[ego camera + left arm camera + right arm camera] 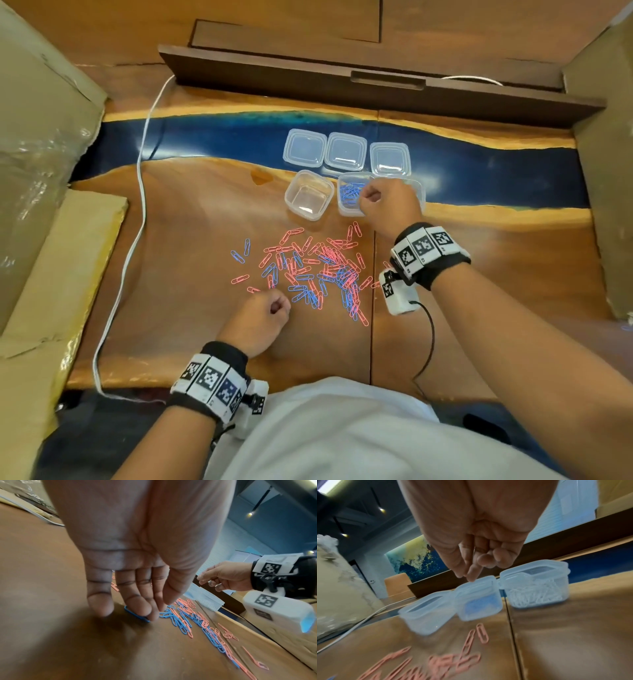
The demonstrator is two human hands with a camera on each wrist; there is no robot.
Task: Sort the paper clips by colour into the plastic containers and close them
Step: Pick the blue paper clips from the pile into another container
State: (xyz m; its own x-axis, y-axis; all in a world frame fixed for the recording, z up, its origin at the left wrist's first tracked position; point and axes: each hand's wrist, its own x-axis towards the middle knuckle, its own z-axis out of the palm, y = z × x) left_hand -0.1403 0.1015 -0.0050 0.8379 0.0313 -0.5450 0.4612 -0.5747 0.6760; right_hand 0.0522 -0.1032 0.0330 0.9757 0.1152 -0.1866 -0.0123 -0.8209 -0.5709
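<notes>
The left hand (pixel 137 555) presses a blue clip (pixel 135 614) to the surface (pixel 191 212) under straight fingers (pixel 137 604), the mixed pink and blue pile (pixel 318 274) just right of them. The right hand (pixel 388 202) hangs over the blue-clip container (pixel 479 599), fingers (pixel 471 572) pinched together; whether they grip a clip is hidden. Beside it sit an empty container (pixel 308 195) and one of white clips (pixel 536 588), three lids (pixel 346 152) beyond.

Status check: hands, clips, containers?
Left hand touching a blue clip on the table. Right hand over the blue-clip container, grip contents unclear. Pink and blue pile still unsorted. All three lids off.
</notes>
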